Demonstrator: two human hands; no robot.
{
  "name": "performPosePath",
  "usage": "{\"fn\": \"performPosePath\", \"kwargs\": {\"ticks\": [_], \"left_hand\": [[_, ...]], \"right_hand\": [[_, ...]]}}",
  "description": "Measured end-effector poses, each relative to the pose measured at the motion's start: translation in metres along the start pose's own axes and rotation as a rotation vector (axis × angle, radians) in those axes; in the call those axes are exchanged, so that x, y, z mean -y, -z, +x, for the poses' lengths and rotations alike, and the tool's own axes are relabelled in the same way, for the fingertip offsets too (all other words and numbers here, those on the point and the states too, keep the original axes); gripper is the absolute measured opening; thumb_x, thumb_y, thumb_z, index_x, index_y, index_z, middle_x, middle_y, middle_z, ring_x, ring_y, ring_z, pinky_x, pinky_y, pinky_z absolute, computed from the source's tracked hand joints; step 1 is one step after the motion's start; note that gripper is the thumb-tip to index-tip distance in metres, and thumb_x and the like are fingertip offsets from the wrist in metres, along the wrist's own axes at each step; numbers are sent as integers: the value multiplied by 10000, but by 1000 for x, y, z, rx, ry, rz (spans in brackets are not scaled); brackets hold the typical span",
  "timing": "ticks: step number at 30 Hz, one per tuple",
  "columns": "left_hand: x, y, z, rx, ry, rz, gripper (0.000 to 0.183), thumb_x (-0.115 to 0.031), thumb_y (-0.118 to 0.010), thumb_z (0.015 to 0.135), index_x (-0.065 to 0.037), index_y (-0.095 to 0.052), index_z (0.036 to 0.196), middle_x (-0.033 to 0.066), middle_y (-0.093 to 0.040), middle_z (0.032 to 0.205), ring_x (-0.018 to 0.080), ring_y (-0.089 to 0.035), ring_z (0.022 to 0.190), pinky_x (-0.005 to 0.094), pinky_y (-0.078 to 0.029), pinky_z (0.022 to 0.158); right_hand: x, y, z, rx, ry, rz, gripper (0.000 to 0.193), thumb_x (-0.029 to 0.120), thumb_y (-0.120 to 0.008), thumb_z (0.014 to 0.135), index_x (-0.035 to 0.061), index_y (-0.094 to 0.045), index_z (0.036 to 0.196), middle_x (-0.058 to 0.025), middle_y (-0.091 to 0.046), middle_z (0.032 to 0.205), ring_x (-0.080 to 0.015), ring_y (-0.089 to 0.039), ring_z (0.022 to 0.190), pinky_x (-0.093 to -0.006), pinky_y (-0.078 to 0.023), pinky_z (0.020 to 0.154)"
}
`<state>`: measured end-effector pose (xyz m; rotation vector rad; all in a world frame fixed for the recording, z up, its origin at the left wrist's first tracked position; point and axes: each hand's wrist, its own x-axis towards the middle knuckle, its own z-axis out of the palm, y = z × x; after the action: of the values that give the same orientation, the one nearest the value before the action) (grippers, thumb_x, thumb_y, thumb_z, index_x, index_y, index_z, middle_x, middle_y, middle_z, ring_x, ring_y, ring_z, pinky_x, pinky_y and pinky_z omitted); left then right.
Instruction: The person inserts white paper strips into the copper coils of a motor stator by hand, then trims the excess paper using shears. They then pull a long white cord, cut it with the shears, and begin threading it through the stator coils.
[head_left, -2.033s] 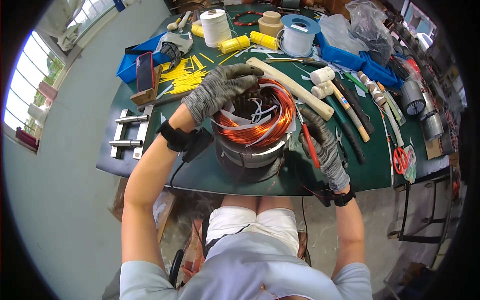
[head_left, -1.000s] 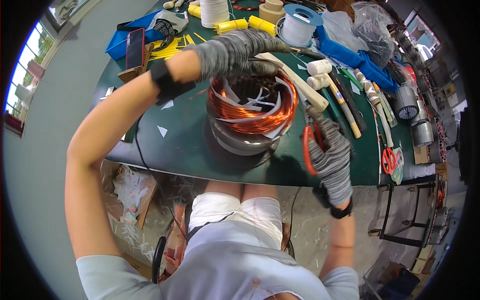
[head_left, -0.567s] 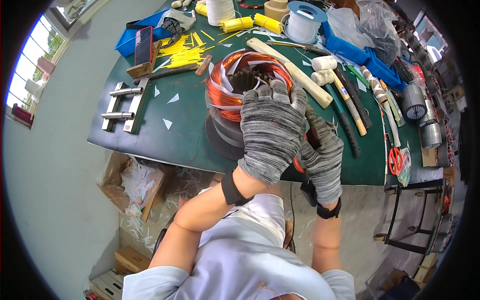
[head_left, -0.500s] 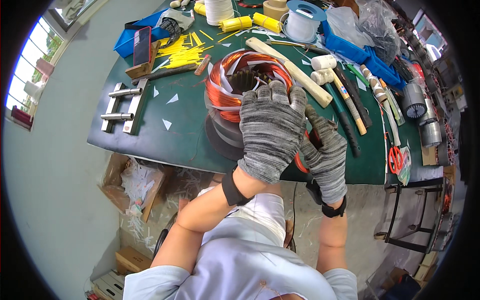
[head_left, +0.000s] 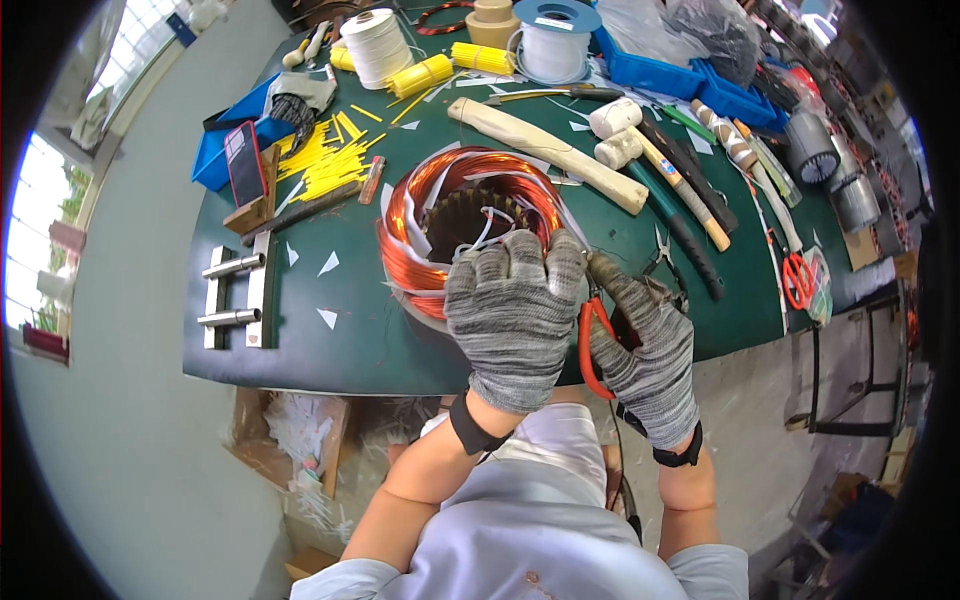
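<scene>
A motor stator [head_left: 408, 262] with a thick ring of copper wire, wrapped in white strips, stands near the table's front edge. White leads [head_left: 490, 232] curl out of its slotted bore. My left hand [head_left: 515, 325], in a grey striped knit glove, is closed over the winding's near right rim; its fingertips are hidden. Just beside it my gloved right hand [head_left: 645, 345] is closed around red-handled pliers [head_left: 592, 350]. Their jaws point up toward the stator's right edge and are mostly covered by my fingers.
Small cutters [head_left: 662, 252] lie right of my right hand. Mallets [head_left: 615, 118] and a long wooden stick [head_left: 550, 150] lie beyond. Yellow strips [head_left: 335, 165], a phone [head_left: 245, 165] and a metal frame [head_left: 258, 290] are left. Red scissors [head_left: 797, 280] lie at the right edge.
The view has shifted, so the table sits lower in the picture. The red pliers show more fully in my right hand, and the white leads in the bore are more visible.
</scene>
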<state>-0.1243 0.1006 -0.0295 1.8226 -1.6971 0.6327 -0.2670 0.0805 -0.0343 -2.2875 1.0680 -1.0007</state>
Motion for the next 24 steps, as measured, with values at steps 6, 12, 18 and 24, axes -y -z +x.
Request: {"fn": "performPosePath", "kwargs": {"ticks": [6,12,18,24], "left_hand": [[9,1,-3,-54,-77,-22,231,-244,-565,698,-135,-579,901,70,-512,834,254,-509,765,414,-413,687],[9,2,-2,-6,-117,18,201,-217,-551,695,-151,-586,882,64,-506,771,229,-499,693,380,-419,622],[10,8,1,32,-123,-28,232,-209,-532,694,-145,-573,913,52,-494,754,206,-498,697,364,-417,632],[14,8,-3,19,-132,-34,233,-195,-522,709,-124,-574,925,53,-509,786,200,-512,758,362,-421,667]], "right_hand": [[13,4,-4,74,-130,98,444,121,-633,736,55,-558,1168,-130,-628,1044,-261,-598,874,-311,-441,823],[10,2,-1,-11,-21,38,487,139,-629,712,50,-541,1182,-152,-623,974,-301,-587,765,-321,-454,799],[14,1,-4,3,-167,220,484,117,-634,707,34,-543,1175,-151,-618,1038,-274,-607,863,-310,-445,822],[17,29,36,139,134,-188,475,128,-632,710,81,-551,1175,-155,-619,985,-306,-608,835,-338,-485,746]]}}
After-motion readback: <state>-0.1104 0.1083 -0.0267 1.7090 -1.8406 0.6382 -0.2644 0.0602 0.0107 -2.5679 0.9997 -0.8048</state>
